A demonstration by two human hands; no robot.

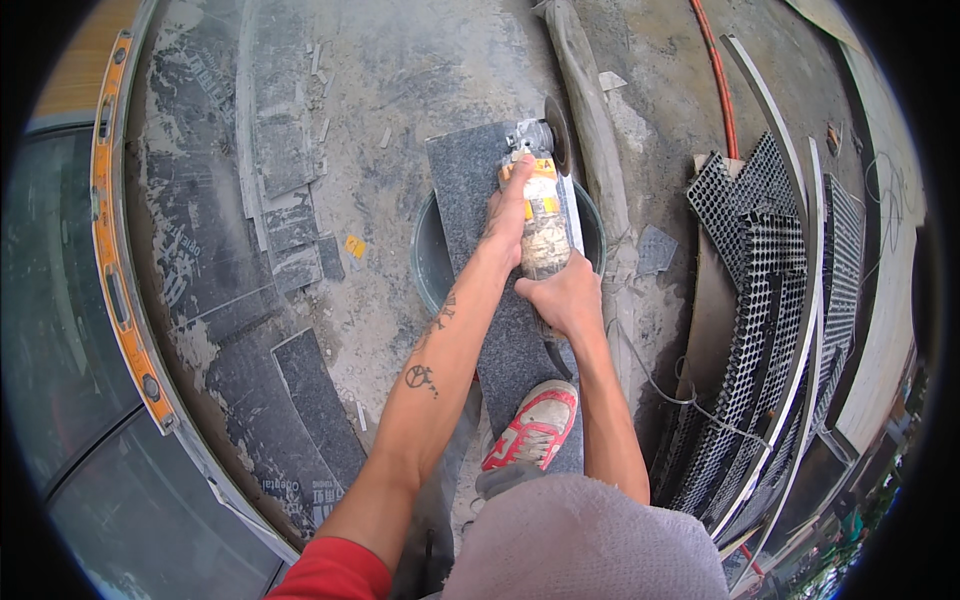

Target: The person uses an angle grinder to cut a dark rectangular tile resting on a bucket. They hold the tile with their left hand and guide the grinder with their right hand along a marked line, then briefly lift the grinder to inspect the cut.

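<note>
A dusty yellow-and-white angle grinder (pixel 546 235) is held above the far part of the dark grey stone slab (pixel 462 185), the landmark for every place given here. The grinder's body is grasped from its left side by the left hand (pixel 508 212), with the thumb laid along the top. Its rear end is clasped by the right hand (pixel 566 296); the thumb is wrapped over the casing, while the other fingertips are hidden beneath. The disc (pixel 558 138) is held on edge by the slab's far right corner; whether stone is touched by it cannot be told. The slab is laid across a round grey tub (pixel 427 262), whose rim is seen on both sides of it. A red-and-white shoe (pixel 537 425) is planted on the slab's near part. To the slab's left, a small yellow piece (pixel 355 246) and dark, dust-streaked sheets (pixel 240 340) are strewn, with an orange spirit level (pixel 124 285) placed farther out. To its right, black perforated panels (pixel 768 275) are piled, and a red hose (pixel 716 80) is stretched beyond them.
</note>
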